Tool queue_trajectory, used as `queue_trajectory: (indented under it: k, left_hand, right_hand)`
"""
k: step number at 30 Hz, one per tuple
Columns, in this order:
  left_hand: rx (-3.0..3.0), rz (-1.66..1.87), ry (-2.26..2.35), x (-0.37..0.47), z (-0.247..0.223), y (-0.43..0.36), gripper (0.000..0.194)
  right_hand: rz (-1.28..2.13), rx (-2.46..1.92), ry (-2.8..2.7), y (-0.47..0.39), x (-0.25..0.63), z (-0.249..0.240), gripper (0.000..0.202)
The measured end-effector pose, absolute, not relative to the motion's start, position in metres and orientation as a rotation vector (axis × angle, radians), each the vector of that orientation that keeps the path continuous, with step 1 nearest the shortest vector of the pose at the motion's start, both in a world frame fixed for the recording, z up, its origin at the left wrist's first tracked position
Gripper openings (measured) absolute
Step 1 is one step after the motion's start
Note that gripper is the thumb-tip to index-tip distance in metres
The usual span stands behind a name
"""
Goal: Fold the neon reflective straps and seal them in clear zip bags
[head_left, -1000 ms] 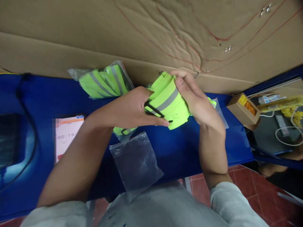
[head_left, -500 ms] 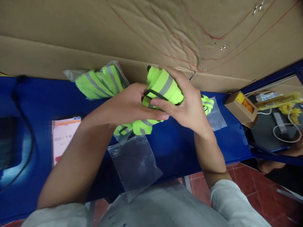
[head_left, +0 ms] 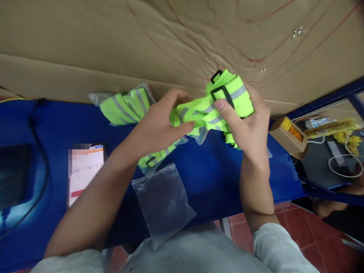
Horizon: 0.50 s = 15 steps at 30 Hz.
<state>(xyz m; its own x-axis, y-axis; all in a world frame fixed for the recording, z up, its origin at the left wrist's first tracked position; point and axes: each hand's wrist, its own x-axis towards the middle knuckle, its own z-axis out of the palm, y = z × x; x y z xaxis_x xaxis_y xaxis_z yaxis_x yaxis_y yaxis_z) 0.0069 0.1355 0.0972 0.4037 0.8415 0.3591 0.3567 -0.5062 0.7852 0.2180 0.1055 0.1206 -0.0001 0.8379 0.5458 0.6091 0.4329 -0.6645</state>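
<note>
A blue table [head_left: 204, 182] runs across the view, backed by a wall of creased brown cardboard [head_left: 113, 45] marked with thin red lines. On the table, left of the hands, lies a clear bag stuffed with neon straps [head_left: 125, 106], and nearer the edge lies an empty clear plastic bag [head_left: 163, 197], flat, crinkled and glossy. A phone [head_left: 85, 172] with a lit screen rests face up at the left, beside a black cable [head_left: 36, 151] that curves over the table. A small cardboard box [head_left: 288, 132] sits at the right end of the table, well apart from the hands. The left forearm crosses over part of the table and hides one edge of another strap bundle [head_left: 155, 157] lying under it.

The strap bundle [head_left: 218, 102] held up above the table is soft neon yellow-green fabric with grey reflective stripes and black rectangular buckles. The left hand [head_left: 159, 127] pinches its left end between thumb and curled fingers. The right hand [head_left: 250, 125] is closed around the thicker folded end, thumb pressed across the front just below a buckle.
</note>
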Motion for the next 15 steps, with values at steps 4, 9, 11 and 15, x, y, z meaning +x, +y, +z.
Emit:
queue_trajectory:
  k: [4,9,11,15]
  left_hand:
    - [2.200,1.430,1.363,0.019,0.091,0.128,0.058]
    - [2.134,1.324,1.491,0.024,0.082,0.127,0.043]
    - [2.143,1.332,1.466,0.023,0.079,0.130,0.043]
    - [2.002,1.395,1.256,0.023,0.073,0.137,0.049]
  right_hand:
    - [0.329,-1.260,-1.578,0.111,0.225,0.118,0.049]
    - [0.316,-1.245,-1.523,0.115,0.226,0.119,0.045]
    - [0.346,-1.228,-1.483,0.115,0.226,0.119,0.042]
    - [0.660,-1.126,-1.374,0.117,0.229,0.117,0.038]
